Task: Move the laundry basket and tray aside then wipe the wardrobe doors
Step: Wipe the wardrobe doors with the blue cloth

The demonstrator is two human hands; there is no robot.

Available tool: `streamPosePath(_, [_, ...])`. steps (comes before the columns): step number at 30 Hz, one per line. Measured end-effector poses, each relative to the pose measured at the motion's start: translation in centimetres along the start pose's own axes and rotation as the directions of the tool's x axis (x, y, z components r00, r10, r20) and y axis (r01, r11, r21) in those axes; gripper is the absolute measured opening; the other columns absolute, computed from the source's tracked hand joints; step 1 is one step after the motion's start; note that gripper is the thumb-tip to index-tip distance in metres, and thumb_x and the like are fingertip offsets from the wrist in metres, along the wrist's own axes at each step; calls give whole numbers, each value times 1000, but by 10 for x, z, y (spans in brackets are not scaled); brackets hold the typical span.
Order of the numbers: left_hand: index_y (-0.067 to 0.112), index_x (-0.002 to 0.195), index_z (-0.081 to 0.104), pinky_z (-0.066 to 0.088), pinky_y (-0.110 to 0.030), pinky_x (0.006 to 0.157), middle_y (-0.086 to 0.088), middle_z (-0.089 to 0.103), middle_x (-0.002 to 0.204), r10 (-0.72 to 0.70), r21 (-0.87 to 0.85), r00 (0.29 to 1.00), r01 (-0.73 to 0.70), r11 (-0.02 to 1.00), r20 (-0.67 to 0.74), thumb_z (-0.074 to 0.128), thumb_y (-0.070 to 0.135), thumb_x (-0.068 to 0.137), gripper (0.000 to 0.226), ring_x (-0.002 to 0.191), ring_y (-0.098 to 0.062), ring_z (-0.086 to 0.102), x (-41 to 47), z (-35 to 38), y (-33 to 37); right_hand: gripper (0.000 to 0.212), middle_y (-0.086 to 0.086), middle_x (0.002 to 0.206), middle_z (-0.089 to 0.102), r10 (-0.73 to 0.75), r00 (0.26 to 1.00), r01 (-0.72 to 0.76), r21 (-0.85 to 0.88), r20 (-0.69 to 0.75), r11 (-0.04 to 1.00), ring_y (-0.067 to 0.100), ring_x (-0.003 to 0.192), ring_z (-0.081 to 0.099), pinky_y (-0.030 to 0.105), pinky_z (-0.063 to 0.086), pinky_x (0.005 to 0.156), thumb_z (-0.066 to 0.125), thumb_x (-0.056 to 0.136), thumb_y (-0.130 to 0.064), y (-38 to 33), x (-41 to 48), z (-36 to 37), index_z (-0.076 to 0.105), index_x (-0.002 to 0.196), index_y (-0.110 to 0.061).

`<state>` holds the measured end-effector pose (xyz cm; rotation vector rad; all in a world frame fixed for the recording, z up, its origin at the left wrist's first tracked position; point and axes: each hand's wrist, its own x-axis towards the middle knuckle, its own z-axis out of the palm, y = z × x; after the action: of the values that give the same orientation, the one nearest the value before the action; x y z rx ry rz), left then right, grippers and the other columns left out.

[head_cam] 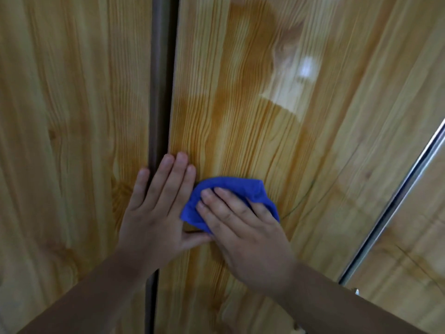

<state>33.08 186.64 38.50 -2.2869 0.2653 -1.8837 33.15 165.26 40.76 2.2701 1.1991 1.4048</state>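
Closest to you, both forearms reach up from the bottom edge to the middle wardrobe door (228, 121). Your left grip (154, 208) is apart, fingers straight and flat on the wood. It straddles the dark seam (160, 92) between that door and the left door (72, 116), with the little finger on the left panel and the rest on the middle one. I judge that the first hazard: if either door shifts under your push, the fingers over the seam could be nipped.

Your right grip (243, 230), just beside it, is also apart. Its fingers press a bunched blue cloth (236, 189) against the middle door rather than clamping round it. With nothing curled round the cloth, a fast stroke could leave it behind or let it drop. Bunched as it is, it covers little, so strips may be missed. A stroke to the left would run straight into your left grip.

Farther up, darker bands cross the glossy wood beside a bright reflection (306, 68). I cannot tell whether they are damp trails, but such gloss would show smears. Farthest right, a metal rail (397, 201) edges the next panel, and the cloth could snag there. Neither laundry basket nor tray is in view, so I cannot say whether they are clear of your feet.
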Motion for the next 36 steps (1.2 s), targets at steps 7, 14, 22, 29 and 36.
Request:
streamPosePath(7, [1, 164, 22, 11, -52, 131, -15, 13, 174, -14, 0, 1000, 14, 1000, -1, 54, 90, 82, 125, 162, -30, 14, 3, -1, 4, 63, -3, 169, 23, -224, 973, 227, -54, 52, 972, 14, 157, 15, 35, 6, 128, 51, 102, -30, 47, 6, -18, 30, 160, -19])
streamPosePath(14, [1, 165, 17, 12, -51, 131, -14, 11, 174, -41, -8, 999, 41, 999, 21, 52, 96, 76, 135, 162, -30, 15, 1, -2, 4, 47, -4, 163, 31, -291, 956, 292, -55, 30, 955, 15, 154, 24, 38, 11, 128, 40, 109, -33, 113, 61, -69, 40, 155, -21])
streamPosePath(22, [-2, 161, 21, 10, -50, 132, -16, 14, 172, -53, 1, 998, 53, 999, 39, 50, 99, 73, 137, 162, -29, 10, 2, -6, 4, 46, -2, 163, 36, -181, 983, 181, 1, -36, 984, 18, 155, 24, 43, 8, 126, 34, 110, -32, 142, 125, -111, 45, 153, -19])
streamPosePath(29, [-3, 159, 23, 10, -49, 132, -18, 17, 169, -47, 50, 998, 46, 998, 32, 50, 97, 76, 133, 162, -29, 11, 2, -8, 5, 50, 1, 165, 34, -38, 994, 44, 49, -101, 998, 21, 155, 22, 43, 5, 126, 37, 108, -31, 82, 85, -72, 41, 156, -18])
streamPosePath(36, [-3, 159, 24, 14, -50, 131, -19, 22, 168, -46, 63, 999, 46, 997, 12, 53, 94, 78, 130, 161, -29, 15, 3, -6, 5, 71, -8, 171, 15, -133, 981, 137, -18, 139, 990, 11, 157, 11, 34, 12, 120, 52, 98, -35, 33, -40, -5, 24, 162, -23])
